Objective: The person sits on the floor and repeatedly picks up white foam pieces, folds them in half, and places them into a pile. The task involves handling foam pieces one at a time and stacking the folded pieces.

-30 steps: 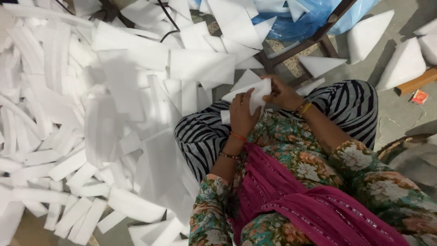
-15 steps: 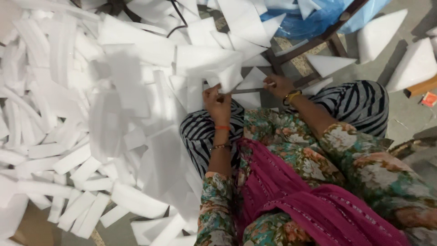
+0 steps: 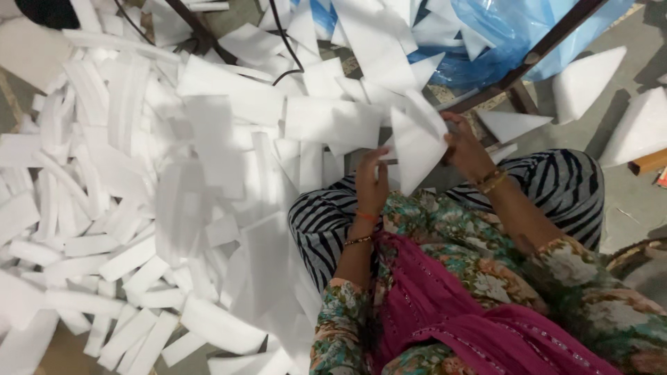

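**White triangular sheet held between two hands, centre right of the frame**

White triangular sheet [image 3: 417,149] held up just above the striped trousers [image 3: 326,222], a little right of centre, point downward, broad edge toward the top. Right hand [image 3: 467,149] closed on the sheet's right edge, fingers curled around it, thumb side partly hidden behind the sheet. Left hand [image 3: 372,182] raised at the sheet's left edge, fingers [image 3: 368,158] bent and touching that edge; whether pinching it or only resting against it cannot be told. Left forearm upright in the frame, running from the floral sleeve [image 3: 337,326] at the bottom up to the wrist, with an orange thread and a bangle there. Right forearm slanting from the lower right up toward the centre, bangles [image 3: 490,180] at the wrist.

Pink scarf [image 3: 445,312] draped down across the floral top, bottom centre.

Heap of white strips [image 3: 125,229] and cut pieces filling the left half of the frame, reaching up to the knees. More white triangles [image 3: 587,80] lying on the grey floor at upper right. Blue plastic sheet [image 3: 486,35] at top right, crossed by a dark frame bar [image 3: 549,42]. Black cable [image 3: 285,42] trailing over the pieces at top centre.
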